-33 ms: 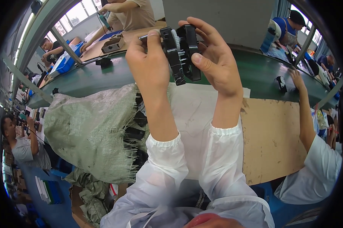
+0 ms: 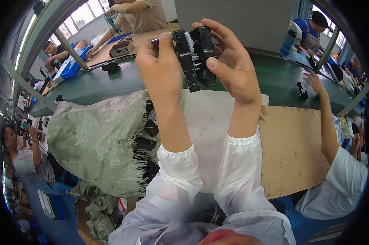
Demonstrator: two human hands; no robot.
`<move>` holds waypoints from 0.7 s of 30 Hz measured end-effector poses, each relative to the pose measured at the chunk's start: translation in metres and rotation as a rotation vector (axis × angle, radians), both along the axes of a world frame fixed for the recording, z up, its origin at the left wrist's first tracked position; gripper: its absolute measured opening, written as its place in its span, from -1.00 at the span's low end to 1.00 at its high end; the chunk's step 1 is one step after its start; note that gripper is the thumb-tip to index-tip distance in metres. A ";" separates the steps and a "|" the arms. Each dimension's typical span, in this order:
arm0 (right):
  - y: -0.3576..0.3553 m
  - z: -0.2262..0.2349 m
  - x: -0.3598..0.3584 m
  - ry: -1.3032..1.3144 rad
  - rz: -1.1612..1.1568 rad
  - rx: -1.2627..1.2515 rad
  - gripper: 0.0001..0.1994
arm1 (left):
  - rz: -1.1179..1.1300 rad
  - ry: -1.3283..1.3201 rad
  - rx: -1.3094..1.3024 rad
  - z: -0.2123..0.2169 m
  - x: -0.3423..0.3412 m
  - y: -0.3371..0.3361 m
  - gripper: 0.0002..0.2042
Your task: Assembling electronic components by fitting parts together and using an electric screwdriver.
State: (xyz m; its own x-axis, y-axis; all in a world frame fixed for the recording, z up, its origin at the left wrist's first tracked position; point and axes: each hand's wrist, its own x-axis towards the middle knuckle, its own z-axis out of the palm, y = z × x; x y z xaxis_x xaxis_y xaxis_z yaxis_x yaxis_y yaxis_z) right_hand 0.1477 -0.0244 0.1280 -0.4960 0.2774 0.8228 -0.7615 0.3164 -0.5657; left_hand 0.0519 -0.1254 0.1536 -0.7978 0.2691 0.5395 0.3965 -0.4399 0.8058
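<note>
Both hands raised above the far edge of the workbench [image 2: 295,155], working one black plastic assembly [image 2: 194,57]. Compared with the other head frame, taken at the same instant: no visible change, same grip, same pose, so no progress to read from it.

Left hand [image 2: 158,69]: fingers curled, thumb and forefinger pinched at the assembly's left side where a thin grey metal pin or shaft [image 2: 154,40] sticks out. Right hand [image 2: 229,63]: wrapped around the right half, thumb pressed on the front face, fingers hooked over the top. Both clenched on the part, nothing released.

Assembly: two slab-like moulded black pieces, matte, ribbed, with a whitish toothed bit between them, held upright, apart from the bench.

Bench: bare brown board, a pale sheet under the forearms. At its left edge a grey-green woven sack [image 2: 98,143], frayed open mouth, more black parts [image 2: 145,143] spilling out. Beyond the far edge a dark green conveyor belt [image 2: 274,77]. A co-worker's arm [image 2: 325,122] reaches onto the belt at right. White gathered-cuff sleeves on the person's forearms.
</note>
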 end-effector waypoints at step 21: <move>0.016 -0.009 0.004 -0.032 0.092 -0.100 -0.26 | 0.075 0.108 -0.166 0.000 0.010 0.008 -0.73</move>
State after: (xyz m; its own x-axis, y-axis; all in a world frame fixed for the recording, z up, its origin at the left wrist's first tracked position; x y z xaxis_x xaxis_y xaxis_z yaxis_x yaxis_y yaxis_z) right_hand 0.1521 -0.0079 0.1187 -0.5488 0.3095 0.7765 -0.7655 0.1871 -0.6156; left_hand 0.0623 -0.1177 0.1532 -0.7590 0.3031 0.5762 0.5111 -0.2709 0.8157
